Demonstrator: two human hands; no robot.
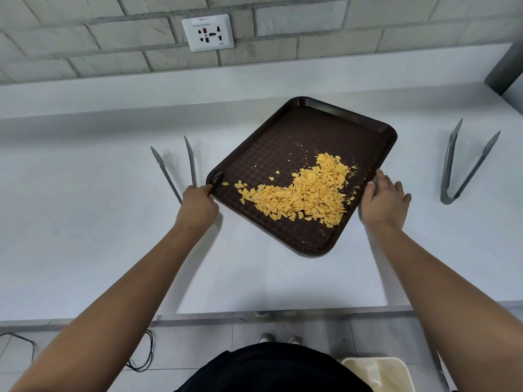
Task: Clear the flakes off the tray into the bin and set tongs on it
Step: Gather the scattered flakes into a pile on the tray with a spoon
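1. A white bench [85,222] runs along a grey brick wall [85,38] fitted with a power socket [208,32].
2. A dark brown tray [283,142] lies askew near the bench's middle, with a heap of orange flakes [302,190] on its front half.
3. The left hand [196,203] grips the tray's left corner, fingers curled round the rim; the right hand [383,198] holds the right edge, fingers wrapped over it.
4. One pair of grey tongs [172,168] lies just left of the tray, beside the left hand; another pair of tongs [464,165] lies well apart toward the bench's right end.
5. A cream bin [376,374] stands on the floor below the bench's front edge, near a black cable [141,360].
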